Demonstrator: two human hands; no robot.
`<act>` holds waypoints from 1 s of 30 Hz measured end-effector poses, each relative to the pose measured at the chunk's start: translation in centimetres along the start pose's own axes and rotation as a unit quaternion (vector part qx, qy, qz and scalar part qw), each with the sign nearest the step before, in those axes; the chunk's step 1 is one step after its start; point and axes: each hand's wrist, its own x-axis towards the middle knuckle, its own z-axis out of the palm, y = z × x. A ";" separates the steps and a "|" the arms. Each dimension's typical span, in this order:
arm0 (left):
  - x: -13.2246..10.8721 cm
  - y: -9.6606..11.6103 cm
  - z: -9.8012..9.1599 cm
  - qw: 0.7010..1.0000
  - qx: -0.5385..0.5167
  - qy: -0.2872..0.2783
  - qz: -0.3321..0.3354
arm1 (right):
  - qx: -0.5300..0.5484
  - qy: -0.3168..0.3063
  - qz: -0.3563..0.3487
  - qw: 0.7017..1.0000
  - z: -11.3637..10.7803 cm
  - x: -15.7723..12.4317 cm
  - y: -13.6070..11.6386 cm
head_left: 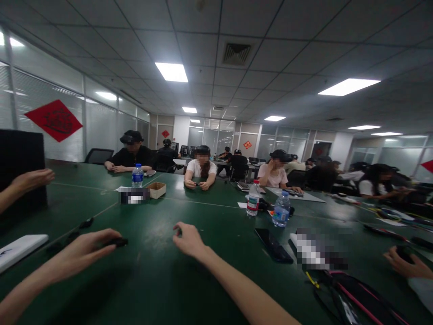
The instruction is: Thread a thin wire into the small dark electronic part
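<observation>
My left hand [89,246] is above the green table [152,280] at the lower left, its thumb and fingers closed on a small black object [118,242]. More small black pieces [87,222] lie just behind that hand. Near the middle, my right hand [189,239] has its fingers curled, the thumb and index finger close together. Whatever may be between those fingertips is too small to make out. The two hands are apart, with bare tabletop between them.
A black phone [273,245], two bottles [281,210] and a racket-like bag [368,293] lie or stand to the right. Ahead are an open box [157,190] and another bottle [137,176]. Other people's hands show at the left [32,180] and right [407,262] edges.
</observation>
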 end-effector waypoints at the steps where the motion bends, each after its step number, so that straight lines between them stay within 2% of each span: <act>1: 1.9 1.2 1.1 0.996 -0.025 -0.046 0.066 | -0.022 0.009 0.034 0.999 -1.1 -0.5 2.1; 2: 3.9 2.6 2.5 0.990 -0.029 -0.071 0.115 | -0.039 0.020 0.066 0.997 -2.1 -1.0 4.1; 4: 7.7 5.6 5.7 0.981 -0.002 -0.091 0.171 | -0.070 0.033 0.119 0.990 -3.7 -2.0 7.3; 6: 11.0 8.6 9.3 0.975 0.028 -0.103 0.196 | -0.091 0.030 0.156 0.983 -4.7 -3.0 9.7; 8: 13.5 11.1 13.0 0.974 0.044 -0.112 0.194 | -0.115 0.041 0.177 0.977 -5.1 -3.9 11.5; 11: 15.5 13.6 17.7 0.978 0.048 -0.094 0.179 | -0.143 0.053 0.189 0.970 -4.9 -4.9 13.3; 14: 15.9 14.8 20.7 0.984 0.066 -0.042 0.161 | -0.159 0.053 0.166 0.972 -4.3 -5.3 14.2; 16: 15.8 14.8 21.5 0.985 0.072 -0.018 0.158 | -0.169 0.055 0.139 0.974 -3.9 -5.4 14.2; 20: 15.4 13.9 21.3 0.984 0.071 -0.009 0.161 | -0.187 0.069 0.109 0.974 -3.3 -5.4 13.5; 30: 15.5 12.7 21.6 0.976 0.053 -0.005 0.209 | -0.207 0.036 0.126 0.970 -3.0 -5.7 11.7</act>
